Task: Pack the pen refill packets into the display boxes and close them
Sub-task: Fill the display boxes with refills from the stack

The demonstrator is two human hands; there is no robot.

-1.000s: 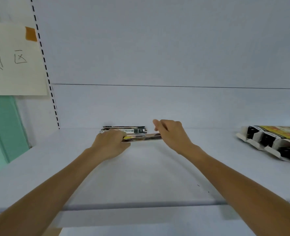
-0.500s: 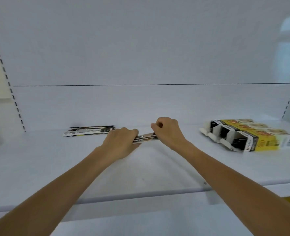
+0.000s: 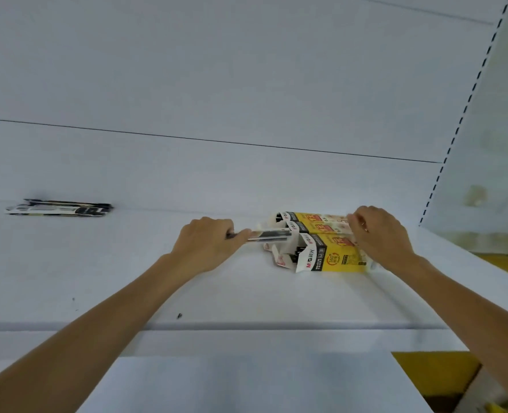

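Note:
Three yellow, black and white display boxes (image 3: 333, 257) lie side by side on the white shelf (image 3: 246, 296), their open ends with loose flaps facing left. My left hand (image 3: 208, 245) grips a thin stack of pen refill packets (image 3: 272, 235) and holds its far end at the open mouth of the boxes. My right hand (image 3: 380, 236) grips the right end of the boxes, fingers curled over their top. More refill packets (image 3: 59, 208) lie in a flat pile at the far left of the shelf.
The shelf's white back panel (image 3: 246, 114) rises right behind the boxes. A slotted upright (image 3: 455, 135) runs along the right side. The shelf's front edge (image 3: 217, 326) lies close to me, with yellow surfaces (image 3: 425, 371) below at the right.
Both hands carried the packet stack right, from mid-shelf to the boxes. My right hand let go of the stack and took hold of the boxes; the left still grips the stack.

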